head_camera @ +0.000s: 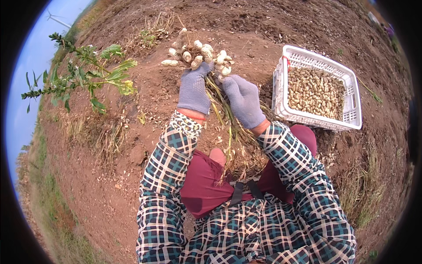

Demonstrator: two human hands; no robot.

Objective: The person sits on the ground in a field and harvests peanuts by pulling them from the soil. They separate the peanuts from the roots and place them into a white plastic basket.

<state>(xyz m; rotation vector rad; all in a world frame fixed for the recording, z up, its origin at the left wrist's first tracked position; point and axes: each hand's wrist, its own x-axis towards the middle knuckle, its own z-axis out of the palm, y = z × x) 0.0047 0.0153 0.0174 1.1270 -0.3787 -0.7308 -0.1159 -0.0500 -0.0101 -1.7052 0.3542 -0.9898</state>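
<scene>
In a grey-blue knit glove, my left hand (195, 88) is closed around the stems of an uprooted peanut plant (227, 110). Its cluster of pale peanut pods (188, 54) fans out above my fingers, roots upward, while the leafy stalks hang down between my knees. My right hand (243, 100), gloved alike, is curled against the plant just right of the left hand, under a few more pods (224, 62). Its fingertips are turned away, so whether they pinch a pod or a stem is hidden.
A white plastic crate (318, 120) part-filled with picked peanuts (315, 92) stands on the soil to the right. Left is a leafy green plant (89, 74). Dry peanut vines lie in heaps (102, 132) and farther ahead (155, 33). A wind turbine (58, 19) rises in the distance.
</scene>
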